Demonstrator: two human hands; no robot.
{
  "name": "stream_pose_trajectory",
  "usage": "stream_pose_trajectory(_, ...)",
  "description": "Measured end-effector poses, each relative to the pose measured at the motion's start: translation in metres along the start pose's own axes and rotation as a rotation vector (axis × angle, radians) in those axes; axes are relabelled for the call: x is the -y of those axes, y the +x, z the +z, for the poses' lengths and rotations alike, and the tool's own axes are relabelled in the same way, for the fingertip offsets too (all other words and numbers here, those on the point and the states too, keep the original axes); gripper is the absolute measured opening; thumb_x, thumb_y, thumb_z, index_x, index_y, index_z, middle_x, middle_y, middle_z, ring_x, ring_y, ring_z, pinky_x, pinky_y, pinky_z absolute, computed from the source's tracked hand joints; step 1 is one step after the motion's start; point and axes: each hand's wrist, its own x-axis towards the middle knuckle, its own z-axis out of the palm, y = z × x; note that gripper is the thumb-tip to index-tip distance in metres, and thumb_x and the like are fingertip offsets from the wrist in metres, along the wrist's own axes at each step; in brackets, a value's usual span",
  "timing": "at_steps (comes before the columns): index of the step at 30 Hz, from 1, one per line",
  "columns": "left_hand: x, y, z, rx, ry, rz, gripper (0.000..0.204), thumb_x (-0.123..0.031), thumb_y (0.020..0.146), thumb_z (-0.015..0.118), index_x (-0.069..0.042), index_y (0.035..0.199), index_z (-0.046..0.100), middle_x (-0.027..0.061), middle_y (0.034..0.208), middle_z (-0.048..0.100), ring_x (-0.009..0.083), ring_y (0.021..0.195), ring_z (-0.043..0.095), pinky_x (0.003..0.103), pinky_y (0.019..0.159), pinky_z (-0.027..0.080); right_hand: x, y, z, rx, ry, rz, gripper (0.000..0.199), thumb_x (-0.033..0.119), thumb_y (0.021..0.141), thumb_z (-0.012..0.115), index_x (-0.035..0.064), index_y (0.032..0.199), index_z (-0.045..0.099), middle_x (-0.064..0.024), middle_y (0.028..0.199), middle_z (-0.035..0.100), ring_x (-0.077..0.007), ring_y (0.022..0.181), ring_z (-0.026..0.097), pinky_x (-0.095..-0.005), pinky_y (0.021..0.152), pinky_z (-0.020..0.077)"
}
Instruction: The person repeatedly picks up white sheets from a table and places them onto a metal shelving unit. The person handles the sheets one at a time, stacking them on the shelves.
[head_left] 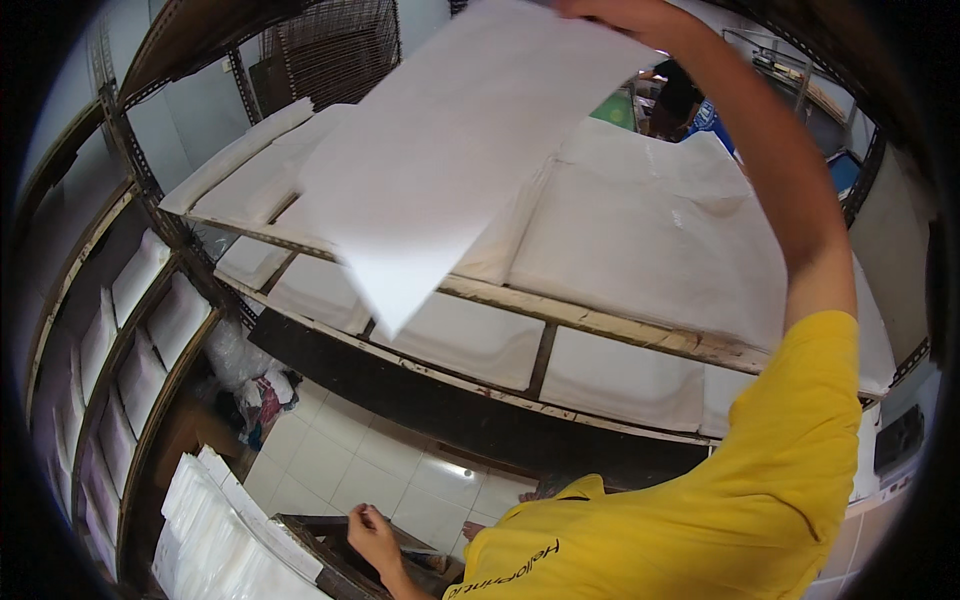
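My right arm reaches up across the shelving, and my right hand [612,12] is at the top edge of the view, partly cut off. It is closed on the upper edge of a large white paper sheet [450,140]. The sheet hangs at a slant, one corner pointing down over the shelf's front edge. My left hand [372,538] is low, beside a dark wooden edge, its fingers curled in with nothing visible in them. Close to it on the left stands a stack of white paper [225,530]. More white paper [650,220] covers the upper shelf behind the sheet.
The shelf's worn front edge [610,328] runs across the view, with paper stacks [625,380] on the level below. At left, a rack [150,385] holds several paper stacks. Clear plastic and cloth [265,395] lie near the tiled floor [370,470]. A wire rack [330,50] stands behind.
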Motion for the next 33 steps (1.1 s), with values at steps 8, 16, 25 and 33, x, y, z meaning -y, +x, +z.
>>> stream_pose_trajectory(8,0.048,-0.081,0.090,0.402,0.166,-0.152,0.023,-0.018,0.088,0.064,0.003,0.095,0.069,0.0203,0.076,0.070,0.0354,0.071,0.070,0.043,0.067,0.055,-0.047,-0.230,0.008,-0.225,0.575,1.556,0.012,0.017,0.083,0.067,0.0071,0.079,0.061,-0.0015,0.063,0.050,-0.0080,0.049,0.044,-0.0286,0.040,0.0331)
stream_pose_trajectory(16,0.033,-0.101,0.138,0.554,0.030,-0.369,0.025,-0.020,0.089,0.063,0.004,0.094,0.069,0.0194,0.073,0.070,0.0337,0.067,0.071,0.041,0.066,0.055,-0.036,-0.300,0.027,0.215,0.357,1.694,0.018,0.008,0.080,0.062,0.0009,0.063,0.057,-0.0062,0.054,0.050,-0.0139,0.037,0.042,-0.0308,0.035,0.0272)
stream_pose_trajectory(25,0.053,-0.105,0.141,0.549,0.101,-0.317,0.026,-0.021,0.089,0.063,0.004,0.097,0.068,0.0182,0.072,0.070,0.0316,0.065,0.071,0.040,0.065,0.055,-0.054,-0.324,0.038,0.549,0.059,1.462,0.026,0.011,0.078,0.063,-0.0068,0.059,0.061,-0.0204,0.061,0.063,-0.0265,0.048,0.062,-0.0389,0.043,0.0451)
stream_pose_trajectory(33,0.059,-0.095,0.129,0.473,0.043,-0.270,0.028,-0.025,0.090,0.064,0.002,0.097,0.068,0.0170,0.072,0.070,0.0301,0.061,0.070,0.039,0.065,0.055,-0.048,-0.249,0.022,0.392,-0.147,1.173,0.025,0.019,0.082,0.064,-0.0057,0.086,0.064,-0.0176,0.068,0.065,-0.0240,0.060,0.066,-0.0366,0.053,0.0515)
